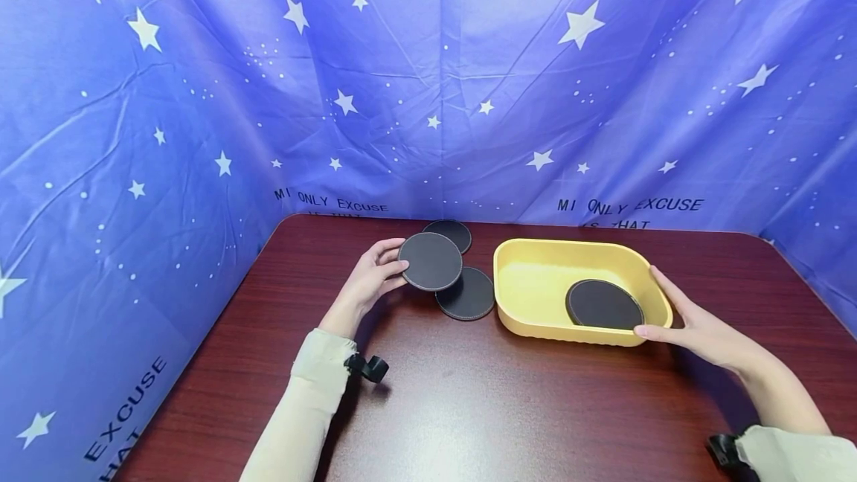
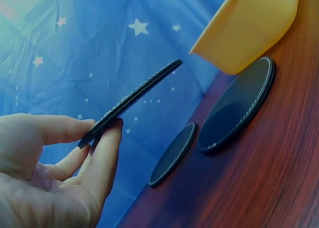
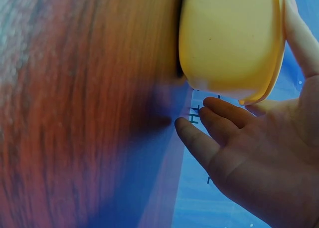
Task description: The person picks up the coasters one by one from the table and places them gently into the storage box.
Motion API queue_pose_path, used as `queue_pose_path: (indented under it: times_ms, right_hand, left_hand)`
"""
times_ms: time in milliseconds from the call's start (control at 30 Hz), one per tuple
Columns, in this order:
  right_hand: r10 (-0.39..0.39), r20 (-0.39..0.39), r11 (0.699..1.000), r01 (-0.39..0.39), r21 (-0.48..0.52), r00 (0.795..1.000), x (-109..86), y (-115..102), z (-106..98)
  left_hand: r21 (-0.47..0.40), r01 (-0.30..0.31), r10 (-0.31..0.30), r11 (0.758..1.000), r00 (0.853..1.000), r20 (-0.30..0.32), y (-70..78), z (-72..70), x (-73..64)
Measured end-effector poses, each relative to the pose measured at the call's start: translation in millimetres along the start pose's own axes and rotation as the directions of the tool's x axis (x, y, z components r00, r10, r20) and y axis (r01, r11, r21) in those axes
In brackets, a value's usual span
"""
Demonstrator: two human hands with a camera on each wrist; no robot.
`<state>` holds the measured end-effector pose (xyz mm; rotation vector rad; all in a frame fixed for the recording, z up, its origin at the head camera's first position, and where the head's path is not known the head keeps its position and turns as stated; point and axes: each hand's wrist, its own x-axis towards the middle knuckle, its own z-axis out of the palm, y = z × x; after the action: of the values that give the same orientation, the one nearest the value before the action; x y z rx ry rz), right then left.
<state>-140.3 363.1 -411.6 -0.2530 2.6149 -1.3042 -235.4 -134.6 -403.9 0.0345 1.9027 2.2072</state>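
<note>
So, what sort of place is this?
Probably a small makeshift recording booth, though I can't be sure: star-printed blue cloth surrounds a dark wood-grain table, and a black fitting sits at the cuff of a sleeve.

Standing here I see a dark reddish-brown wood-grain bench (image 1: 569,407), glossy, light glaring off its near middle, far corners rounded. Directly on it: one yellow rounded-rectangular plastic-looking tub (image 1: 569,333), open side up, right of centre toward the far edge. Left of it, two flat round black leather-look coasters with pale edge stitching: near one (image 1: 469,296) just beside the tub, can't tell if touching; other (image 1: 460,233) farther back, close to the far edge.
</note>
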Motion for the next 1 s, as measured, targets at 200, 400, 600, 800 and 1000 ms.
queue_pose_path:
  times_ms: [200, 400, 600, 800, 1000]
  right_hand:
    - [-0.009, 0.000, 1.000, 0.009, -0.009, 1.000, 0.4, 0.9, 0.2]
    - [-0.016, 0.000, 1.000, 0.016, -0.003, 1.000, 1.3, 1.7, 0.9]
    - [-0.012, 0.003, 1.000, 0.012, 0.005, 1.000, 0.8, 2.1, 1.1]
    - [-0.011, 0.000, 1.000, 0.011, 0.003, 1.000, 0.2, 2.1, 1.5]
    - [-0.012, 0.000, 1.000, 0.012, 0.002, 1.000, -0.7, 0.9, 1.4]
  left_hand:
    - [-0.006, -0.002, 0.002, 1.000, 1.000, 0.025, 1.4, 10.1, 0.5]
    - [-0.011, -0.016, 0.017, 1.000, 0.999, 0.048, 2.4, 19.7, 3.2]
    - [-0.006, -0.021, 0.021, 1.000, 0.997, 0.078, 3.9, 34.8, 5.8]
    - [-0.001, -0.019, 0.019, 1.000, 0.993, 0.121, 7.3, 56.2, 6.3]
    - [0.020, -0.016, 0.013, 1.000, 0.985, 0.172, 5.5, 76.5, 10.3]
